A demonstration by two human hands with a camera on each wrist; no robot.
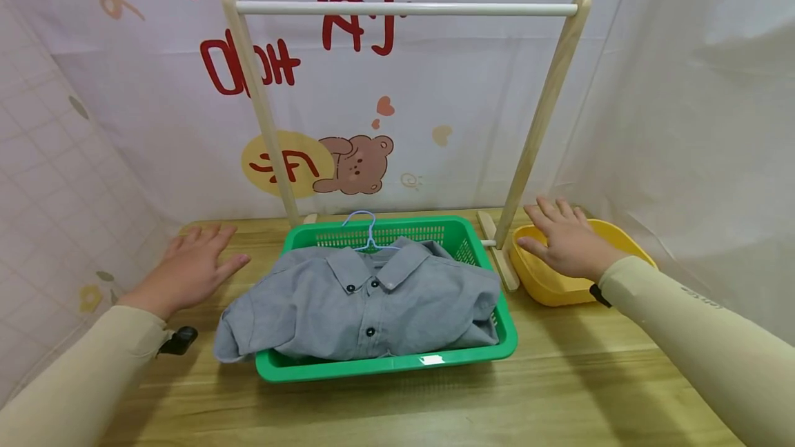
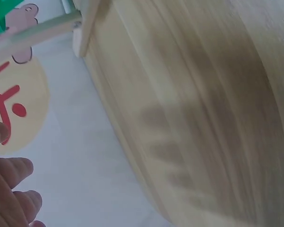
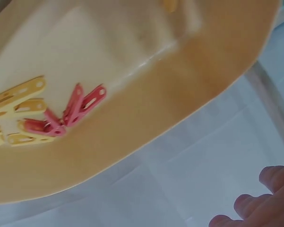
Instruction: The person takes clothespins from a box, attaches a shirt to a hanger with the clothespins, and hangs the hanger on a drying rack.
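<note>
A grey button-up shirt (image 1: 397,309) on a light purple hanger (image 1: 371,233) lies in a green basket (image 1: 397,366), one sleeve draped over the left rim. To the left of the basket my left hand (image 1: 192,267) hovers above the table with fingers spread, holding nothing. My right hand (image 1: 568,243) is held over a yellow basin (image 1: 621,240), fingers extended and nothing in its grasp. Inside the basin, the right wrist view shows yellow clothespins (image 3: 21,97) and red clothespins (image 3: 78,106).
Behind the basket stands a wooden rack with a white crossbar (image 1: 404,9) and two upright posts. Its right foot (image 1: 497,254) sits between basket and basin. A printed cloth (image 1: 472,88) hangs along the back of the wooden table (image 1: 348,412), and more cloth covers the sides.
</note>
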